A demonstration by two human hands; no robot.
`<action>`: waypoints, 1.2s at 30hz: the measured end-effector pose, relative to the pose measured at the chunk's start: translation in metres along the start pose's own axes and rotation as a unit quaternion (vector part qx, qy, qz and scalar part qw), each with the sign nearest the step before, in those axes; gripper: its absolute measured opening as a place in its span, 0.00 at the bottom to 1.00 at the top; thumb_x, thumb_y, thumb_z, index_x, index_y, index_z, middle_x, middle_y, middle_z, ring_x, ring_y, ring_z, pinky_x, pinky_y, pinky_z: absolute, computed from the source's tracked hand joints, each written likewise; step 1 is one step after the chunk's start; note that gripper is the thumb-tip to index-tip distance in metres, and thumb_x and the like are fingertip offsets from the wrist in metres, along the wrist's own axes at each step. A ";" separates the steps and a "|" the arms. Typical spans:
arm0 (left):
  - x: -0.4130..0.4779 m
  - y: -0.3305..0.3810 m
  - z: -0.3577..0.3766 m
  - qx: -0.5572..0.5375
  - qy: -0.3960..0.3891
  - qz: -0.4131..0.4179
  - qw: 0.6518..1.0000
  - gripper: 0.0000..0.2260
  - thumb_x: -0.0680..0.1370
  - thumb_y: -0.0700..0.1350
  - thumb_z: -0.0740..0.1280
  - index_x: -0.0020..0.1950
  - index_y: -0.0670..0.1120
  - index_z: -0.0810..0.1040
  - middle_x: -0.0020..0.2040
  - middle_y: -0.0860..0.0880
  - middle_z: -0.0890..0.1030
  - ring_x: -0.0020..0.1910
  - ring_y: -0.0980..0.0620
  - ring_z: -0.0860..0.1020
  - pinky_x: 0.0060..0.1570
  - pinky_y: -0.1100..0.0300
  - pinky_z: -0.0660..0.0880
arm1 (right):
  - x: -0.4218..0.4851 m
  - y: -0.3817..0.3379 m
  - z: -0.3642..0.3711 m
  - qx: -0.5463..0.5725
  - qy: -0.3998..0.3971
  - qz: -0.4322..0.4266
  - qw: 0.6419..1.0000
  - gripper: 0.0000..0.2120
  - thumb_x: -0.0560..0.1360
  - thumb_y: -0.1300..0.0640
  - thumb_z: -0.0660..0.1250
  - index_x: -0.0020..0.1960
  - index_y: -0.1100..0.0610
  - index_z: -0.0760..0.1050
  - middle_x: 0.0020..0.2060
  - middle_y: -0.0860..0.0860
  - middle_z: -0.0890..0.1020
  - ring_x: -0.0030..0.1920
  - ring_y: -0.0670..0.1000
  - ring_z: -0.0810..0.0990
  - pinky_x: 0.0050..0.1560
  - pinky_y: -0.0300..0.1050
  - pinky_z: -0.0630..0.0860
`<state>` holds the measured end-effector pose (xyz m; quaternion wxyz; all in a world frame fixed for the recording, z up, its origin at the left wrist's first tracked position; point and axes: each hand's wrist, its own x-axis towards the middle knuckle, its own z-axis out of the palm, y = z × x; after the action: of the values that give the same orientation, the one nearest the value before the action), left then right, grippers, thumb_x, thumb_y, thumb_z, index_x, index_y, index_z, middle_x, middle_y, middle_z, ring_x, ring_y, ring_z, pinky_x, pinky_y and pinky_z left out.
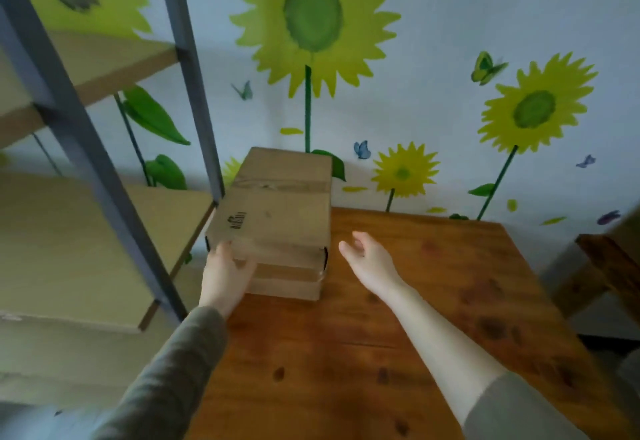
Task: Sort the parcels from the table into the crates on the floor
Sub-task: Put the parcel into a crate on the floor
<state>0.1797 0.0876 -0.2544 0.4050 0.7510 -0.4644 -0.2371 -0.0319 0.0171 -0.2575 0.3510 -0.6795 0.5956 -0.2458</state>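
Observation:
Two brown cardboard parcels lie stacked at the far left of the wooden table [398,335]. The top parcel [277,207] is large, taped, with a small black print on its left part. The lower parcel [287,284] shows only its near side under it. My left hand [227,275] grips the near left corner of the stack, thumb on the top parcel's front edge and fingers against the near side. My right hand [367,258] hovers open just right of the stack, fingers relaxed, touching nothing. No crates are in view.
A metal shelf rack [114,197] with wooden boards stands right against the table's left side. A wall with sunflower stickers closes off the back. A dark wooden piece of furniture [602,266] stands beyond the table's right edge.

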 end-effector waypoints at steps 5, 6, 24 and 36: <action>0.069 -0.029 -0.009 -0.046 0.004 -0.095 0.994 0.24 0.76 0.48 0.66 0.69 0.42 0.64 0.64 0.43 0.73 0.62 0.42 0.73 0.60 0.46 0.73 | 0.063 -0.015 0.044 0.019 -0.028 0.036 0.999 0.29 0.80 0.45 0.57 0.76 0.56 0.54 0.74 0.53 0.61 0.73 0.53 0.62 0.69 0.47 0.63; 0.080 -0.032 -0.008 -0.050 -0.002 -0.107 0.993 0.24 0.76 0.49 0.67 0.68 0.42 0.64 0.64 0.43 0.73 0.62 0.42 0.72 0.60 0.44 0.72 | 0.070 -0.016 0.050 0.019 -0.033 0.041 0.998 0.29 0.80 0.46 0.57 0.77 0.55 0.54 0.74 0.52 0.61 0.73 0.53 0.61 0.69 0.47 0.63; 0.074 0.044 0.044 0.021 0.026 0.081 0.996 0.18 0.73 0.60 0.66 0.51 0.48 0.67 0.47 0.52 0.71 0.46 0.52 0.73 0.43 0.60 0.75 | 0.083 0.059 0.018 0.190 0.121 0.107 0.968 0.18 0.82 0.55 0.52 0.71 0.52 0.66 0.67 0.50 0.71 0.66 0.53 0.70 0.64 0.57 0.71; 0.016 0.112 0.145 0.143 0.055 0.173 0.973 0.27 0.73 0.57 0.56 0.61 0.39 0.74 0.64 0.35 0.73 0.66 0.35 0.70 0.59 0.34 0.69 | 0.104 0.027 -0.086 0.243 0.060 0.057 0.966 0.19 0.79 0.49 0.61 0.59 0.64 0.75 0.55 0.56 0.80 0.55 0.55 0.77 0.55 0.49 0.73</action>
<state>0.0238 -0.0098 -0.2422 0.3529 0.7212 -0.5937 -0.0532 -0.0966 -0.1019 -0.2327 0.4826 -0.5227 0.5755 -0.4033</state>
